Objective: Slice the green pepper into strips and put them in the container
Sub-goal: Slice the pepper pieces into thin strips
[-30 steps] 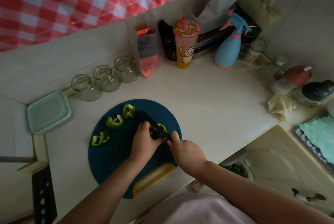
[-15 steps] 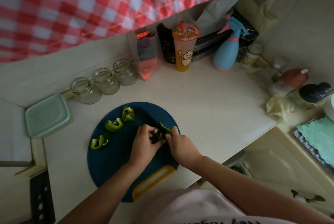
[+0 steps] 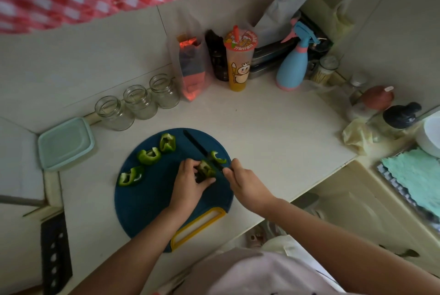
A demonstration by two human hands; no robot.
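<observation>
A round dark blue cutting board (image 3: 147, 202) with a yellow handle lies on the counter. My left hand (image 3: 189, 186) holds a piece of green pepper (image 3: 206, 169) down on it. My right hand (image 3: 245, 183) grips the handle of a dark knife (image 3: 196, 143), whose blade runs up and left beside the held piece. One thin curled strip (image 3: 217, 157) lies just right of the blade. Three cut pepper chunks (image 3: 149, 155) sit along the board's left side. A pale green container (image 3: 65, 143) stands on the counter left of the board.
Three empty glass jars (image 3: 138, 102) line the wall behind the board. A snack bag (image 3: 190, 66), a drink cup (image 3: 239, 56) and a blue spray bottle (image 3: 294, 66) stand at the back. Bottles and a crumpled bag (image 3: 357, 136) crowd the right edge. A knife block (image 3: 54, 254) sits front left.
The knife has come back into view, its blade now laid beside the held pepper piece. My hands shifted slightly on the board. The camera tilted a little.
</observation>
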